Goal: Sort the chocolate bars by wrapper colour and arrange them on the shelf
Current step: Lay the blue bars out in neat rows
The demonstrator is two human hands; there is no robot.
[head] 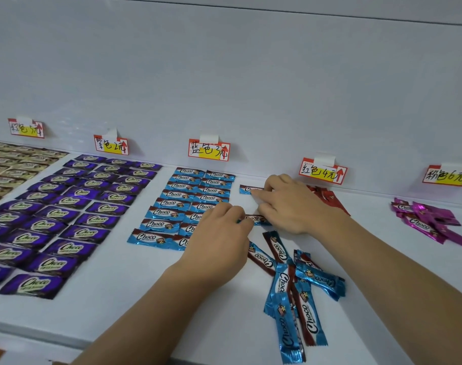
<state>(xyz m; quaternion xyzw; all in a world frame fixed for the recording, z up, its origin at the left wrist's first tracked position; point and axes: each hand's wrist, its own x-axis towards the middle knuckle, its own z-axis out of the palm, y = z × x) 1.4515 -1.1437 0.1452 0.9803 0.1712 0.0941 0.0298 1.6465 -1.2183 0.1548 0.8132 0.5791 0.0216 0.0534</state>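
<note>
On the white shelf (135,280), both hands pinched blue bars — left hand (219,233) one (256,219), right hand (285,204) another (247,190).

Your white shelf (124,285) carries purple bars (66,206) in rows far left of your hands, blue bars (182,204) in 2 columns just left of them, loose blue bars (295,285) between your forearms, and red bars (327,196) and pink bars (427,219) to their right.

White shelf against a pale wall

Handwritten price tags (209,150) are taped along the wall (224,75) above the shelf (145,280); even, soft light.
</note>
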